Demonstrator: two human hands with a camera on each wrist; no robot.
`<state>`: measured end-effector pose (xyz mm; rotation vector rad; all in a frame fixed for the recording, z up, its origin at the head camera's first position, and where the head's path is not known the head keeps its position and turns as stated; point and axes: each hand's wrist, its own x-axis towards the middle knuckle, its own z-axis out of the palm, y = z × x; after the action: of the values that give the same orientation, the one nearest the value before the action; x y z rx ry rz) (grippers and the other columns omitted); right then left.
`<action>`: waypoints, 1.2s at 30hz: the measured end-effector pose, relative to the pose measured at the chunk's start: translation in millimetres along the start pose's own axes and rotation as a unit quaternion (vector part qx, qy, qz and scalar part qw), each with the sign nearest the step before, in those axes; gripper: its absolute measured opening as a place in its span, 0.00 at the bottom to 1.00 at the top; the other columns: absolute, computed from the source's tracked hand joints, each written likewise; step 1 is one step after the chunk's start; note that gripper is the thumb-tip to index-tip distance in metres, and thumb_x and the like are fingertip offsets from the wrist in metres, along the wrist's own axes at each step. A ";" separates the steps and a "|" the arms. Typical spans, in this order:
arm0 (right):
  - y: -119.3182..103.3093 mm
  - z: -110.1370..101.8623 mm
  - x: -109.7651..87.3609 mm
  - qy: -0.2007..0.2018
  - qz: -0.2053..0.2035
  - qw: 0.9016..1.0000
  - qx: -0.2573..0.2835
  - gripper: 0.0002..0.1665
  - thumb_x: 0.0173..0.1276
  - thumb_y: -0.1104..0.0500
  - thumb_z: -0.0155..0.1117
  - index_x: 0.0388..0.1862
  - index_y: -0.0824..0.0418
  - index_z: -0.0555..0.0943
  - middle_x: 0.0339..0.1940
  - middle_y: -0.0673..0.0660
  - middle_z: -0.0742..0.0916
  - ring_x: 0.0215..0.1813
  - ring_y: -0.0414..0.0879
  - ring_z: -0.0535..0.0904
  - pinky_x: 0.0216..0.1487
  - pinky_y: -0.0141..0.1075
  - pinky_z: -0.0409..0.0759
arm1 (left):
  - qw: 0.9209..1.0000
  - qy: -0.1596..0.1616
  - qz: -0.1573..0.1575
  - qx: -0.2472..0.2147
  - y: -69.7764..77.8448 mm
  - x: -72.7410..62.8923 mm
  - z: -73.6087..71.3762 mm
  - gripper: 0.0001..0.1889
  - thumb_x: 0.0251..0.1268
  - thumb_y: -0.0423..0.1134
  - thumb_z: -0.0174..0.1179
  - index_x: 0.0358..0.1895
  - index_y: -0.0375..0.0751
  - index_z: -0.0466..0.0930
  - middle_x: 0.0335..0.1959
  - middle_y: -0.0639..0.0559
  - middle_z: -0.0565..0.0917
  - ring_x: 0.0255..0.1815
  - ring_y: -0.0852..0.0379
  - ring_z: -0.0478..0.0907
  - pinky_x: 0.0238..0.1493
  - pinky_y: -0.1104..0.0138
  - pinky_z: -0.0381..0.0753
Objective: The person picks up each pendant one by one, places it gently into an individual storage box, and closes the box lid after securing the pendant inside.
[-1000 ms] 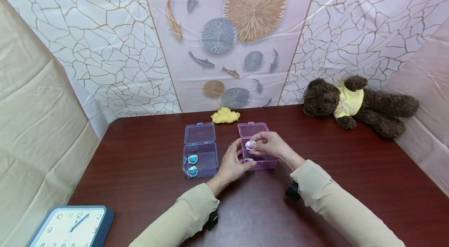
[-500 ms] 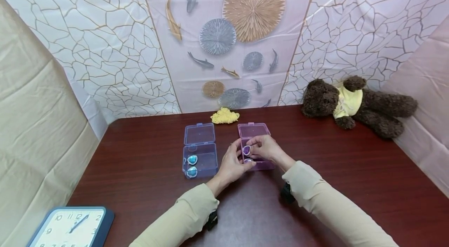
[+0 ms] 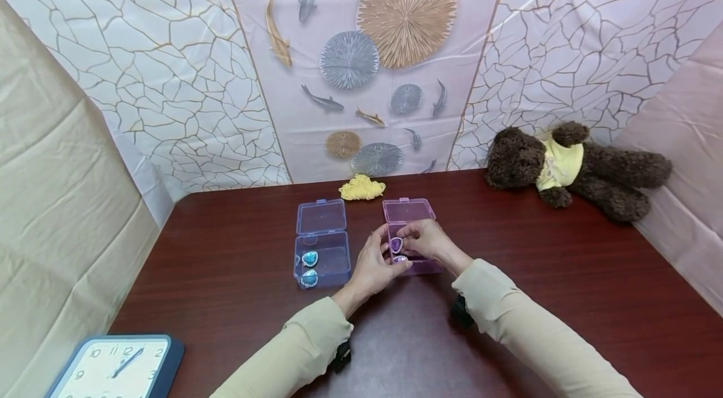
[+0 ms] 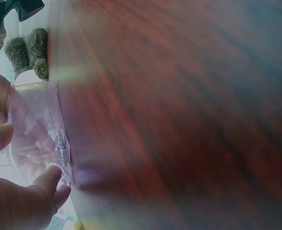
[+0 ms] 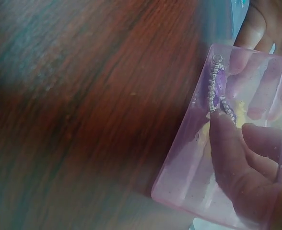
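Note:
On the table stands a translucent pink plastic box (image 3: 426, 268), its lid tipped back. My left hand (image 3: 369, 265) steadies it, fingers along the left side and thumb at the front corner. The fingers of my right hand (image 3: 430, 239) reach inside and pinch a purple teardrop pendant (image 3: 396, 245) with a sparkling rim. Another purple pendant (image 3: 400, 258) lies nearer the front wall, partly covered by the left thumb. In the right wrist view, both pendants show through the pink wall (image 5: 179, 187), close to my fingertips.
Left of the pink box is an open blue box (image 3: 336, 260) holding two blue pendants (image 3: 309, 258). Yellow yarn (image 3: 362, 187) sits behind the boxes. A brown teddy bear (image 3: 565, 166) lies at the back right, and a square clock (image 3: 115, 366) at the front left.
My right hand has moved slightly left and down, lowering the purple pendant into the pink box beside the other one. My left hand has kept its place on the box.

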<state>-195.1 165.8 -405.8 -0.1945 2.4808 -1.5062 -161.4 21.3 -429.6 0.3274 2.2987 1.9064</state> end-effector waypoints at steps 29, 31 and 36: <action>-8.4 -6.9 -5.8 0.020 -0.001 0.994 -0.106 0.12 0.60 0.71 0.59 0.42 0.75 0.82 0.40 0.67 0.86 0.40 0.50 0.77 0.40 0.33 0.76 | 1.000 0.005 0.012 0.004 -2.8 0.0 0.3 0.43 0.47 0.26 0.69 0.69 0.31 0.55 0.65 0.34 0.63 0.63 0.37 0.68 0.57 0.60 0.78; -9.5 -8.8 -7.3 0.014 -0.014 0.994 -0.112 0.12 0.60 0.71 0.58 0.41 0.75 0.82 0.39 0.67 0.86 0.39 0.49 0.77 0.39 0.32 0.76 | 1.000 0.006 0.012 0.003 -2.6 0.0 0.3 0.43 0.47 0.26 0.69 0.69 0.31 0.56 0.64 0.34 0.63 0.63 0.37 0.68 0.57 0.59 0.78; -12.1 -21.8 -10.9 0.010 -0.035 0.997 -0.062 0.13 0.63 0.71 0.57 0.45 0.79 0.79 0.40 0.72 0.85 0.39 0.53 0.82 0.41 0.36 0.83 | 1.000 0.002 0.004 -0.003 -1.3 0.1 0.8 0.43 0.47 0.27 0.69 0.69 0.32 0.56 0.65 0.35 0.63 0.64 0.38 0.67 0.58 0.59 0.77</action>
<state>-190.5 181.5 -384.0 -0.2925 2.6113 -1.3861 -161.4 21.8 -431.1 0.3316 2.2963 1.9198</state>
